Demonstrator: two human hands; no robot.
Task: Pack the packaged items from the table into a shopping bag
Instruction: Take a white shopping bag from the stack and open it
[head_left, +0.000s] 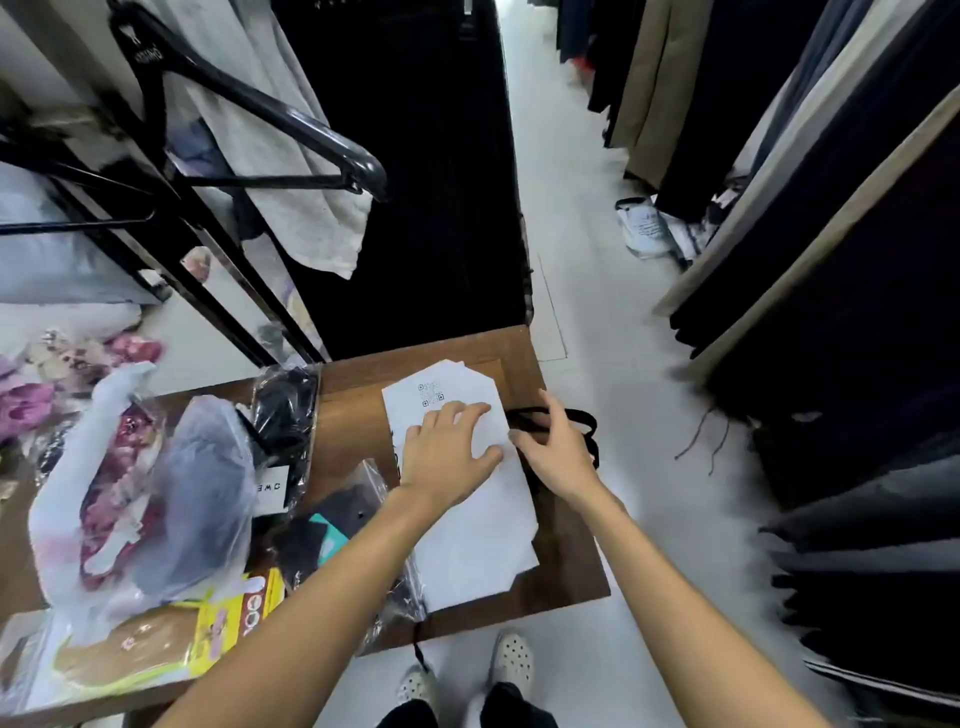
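A flat white shopping bag (475, 540) with a QR code and black handles (584, 418) lies on the right end of the brown table (353, 415). My left hand (449, 449) rests flat on the bag with fingers spread. My right hand (558, 452) grips the bag's right edge by the handles. Packaged items lie to the left: a dark garment in clear plastic (285, 415), a black and teal packet (332, 530), a large clear bag of floral fabric (150, 499) and a yellow-edged packet (156, 644).
A black clothes rack with hangers (249, 104) and a grey cloth stands behind the table. Dark garments (831, 260) hang along the right side of the aisle. The white floor (613, 338) runs ahead, with a white bag (647, 228) on it. My feet (511, 660) are below the table edge.
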